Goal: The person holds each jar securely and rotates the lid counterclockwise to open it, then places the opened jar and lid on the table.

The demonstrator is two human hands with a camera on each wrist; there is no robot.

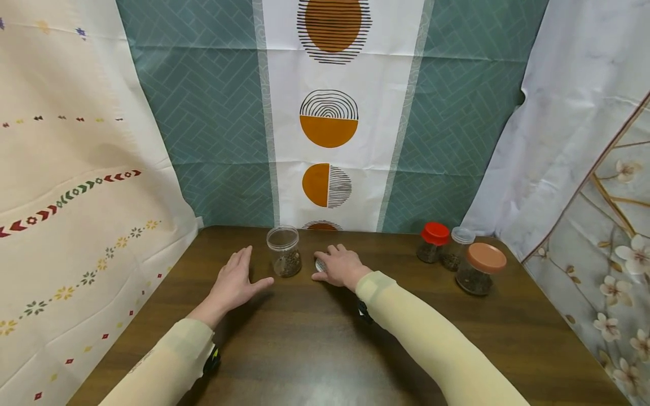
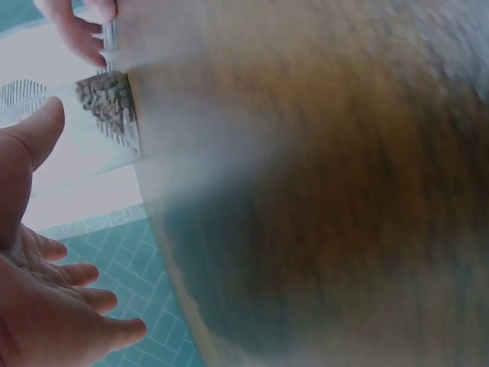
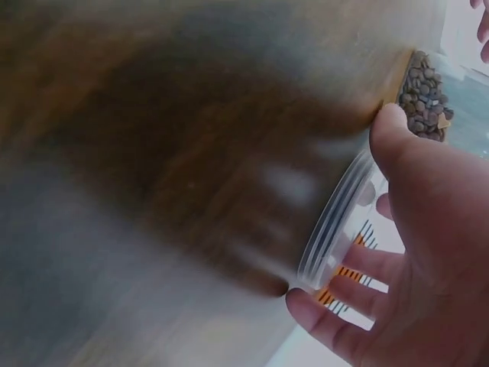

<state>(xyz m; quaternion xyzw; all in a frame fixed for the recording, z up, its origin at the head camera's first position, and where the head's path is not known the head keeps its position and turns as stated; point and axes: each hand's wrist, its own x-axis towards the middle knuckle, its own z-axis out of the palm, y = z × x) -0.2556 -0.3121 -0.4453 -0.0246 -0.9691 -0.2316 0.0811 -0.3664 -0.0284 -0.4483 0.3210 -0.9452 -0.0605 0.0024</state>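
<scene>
A clear jar without a lid stands upright near the back of the table, partly filled with small brown pellet-like pieces. To its left, my left hand is held with thumb and fingers spread, apart from the jar and holding nothing. On the jar's other side, my right hand grips a clear round lid at the table surface, thumb on one edge and fingers around the other. In the head view the hand covers most of that lid.
At the back right stand a red-lidded jar, a clear-lidded jar and a wider orange-lidded jar, each with dark contents. Patterned cloths hang around the back and sides of the wooden table.
</scene>
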